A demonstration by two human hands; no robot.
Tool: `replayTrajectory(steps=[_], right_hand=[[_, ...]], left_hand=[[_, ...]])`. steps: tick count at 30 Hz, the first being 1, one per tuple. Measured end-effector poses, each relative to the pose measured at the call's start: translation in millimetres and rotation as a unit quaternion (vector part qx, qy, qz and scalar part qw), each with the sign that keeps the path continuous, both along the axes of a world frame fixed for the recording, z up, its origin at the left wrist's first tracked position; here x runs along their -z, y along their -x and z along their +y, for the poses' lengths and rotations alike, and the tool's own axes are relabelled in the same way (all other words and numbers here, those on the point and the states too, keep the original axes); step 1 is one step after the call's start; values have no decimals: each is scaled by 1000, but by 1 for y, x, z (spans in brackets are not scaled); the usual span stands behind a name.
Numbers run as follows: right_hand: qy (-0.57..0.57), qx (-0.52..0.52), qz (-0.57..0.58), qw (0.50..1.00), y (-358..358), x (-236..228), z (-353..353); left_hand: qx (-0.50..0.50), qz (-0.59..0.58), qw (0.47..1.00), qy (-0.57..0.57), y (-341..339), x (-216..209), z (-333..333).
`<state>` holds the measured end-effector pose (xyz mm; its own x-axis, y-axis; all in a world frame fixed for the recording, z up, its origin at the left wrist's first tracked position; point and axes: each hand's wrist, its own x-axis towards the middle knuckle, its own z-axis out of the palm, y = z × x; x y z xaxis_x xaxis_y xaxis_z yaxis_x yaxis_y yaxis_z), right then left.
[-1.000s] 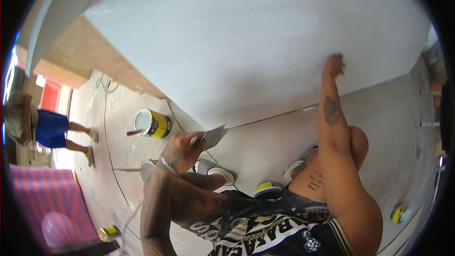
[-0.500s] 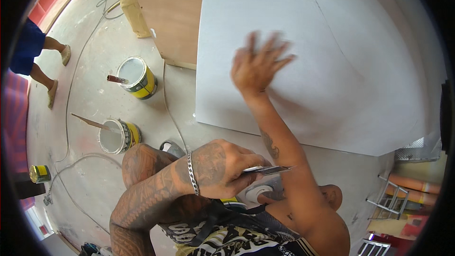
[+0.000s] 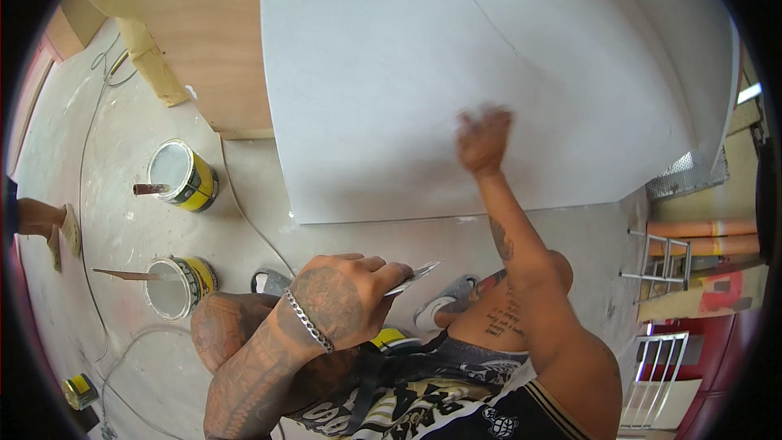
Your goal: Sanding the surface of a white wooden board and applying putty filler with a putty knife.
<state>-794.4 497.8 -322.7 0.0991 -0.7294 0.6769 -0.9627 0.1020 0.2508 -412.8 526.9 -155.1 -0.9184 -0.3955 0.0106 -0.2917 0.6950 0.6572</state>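
My right hand (image 3: 483, 140) is stretched out with its palm on the white wall (image 3: 456, 73), fingers spread and blurred. My left hand (image 3: 342, 300) is held near my knee, shut on a metal putty knife (image 3: 414, 276) whose blade points right. Both forearms rise from the lower edge over my patterned shorts.
Two yellow paint cans (image 3: 181, 174) (image 3: 176, 285) with white filler stand on the dusty floor at left, each with a stick or tool across it. A small yellow tin (image 3: 79, 390) lies lower left. Another person's foot (image 3: 59, 228) is at far left. A ladder (image 3: 661, 262) stands right.
My right hand has slid to the right along the wall. My view has shifted, so the cans and floor sit lower left. The left hand keeps hold of the putty knife.
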Motion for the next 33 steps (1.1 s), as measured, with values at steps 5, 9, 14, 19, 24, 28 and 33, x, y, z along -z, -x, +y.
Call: replayTrajectory(steps=[5,9,14,19,24,28,33], right_hand=[[398,207,-513,732,39,-8,-7],[66,-60,-118,989,-71,56,6],[55,-205,-7,977,-79,-15,-26],[118,-148,4,982,-134,-65,-93],[-360,-177,296,867,-168,83,-37],[-448,-288,142,835,-101,209,20],[-503,-273,27,820,-175,104,-30]], left_hand=[[26,-21,999,-10,12,8,8],[39,-71,997,-16,13,12,7],[121,-167,977,-59,21,15,6],[85,-182,977,-70,10,24,4],[83,-232,966,-80,19,21,-5],[84,-255,960,-80,34,27,-14],[80,-313,937,-134,2,31,-10]])
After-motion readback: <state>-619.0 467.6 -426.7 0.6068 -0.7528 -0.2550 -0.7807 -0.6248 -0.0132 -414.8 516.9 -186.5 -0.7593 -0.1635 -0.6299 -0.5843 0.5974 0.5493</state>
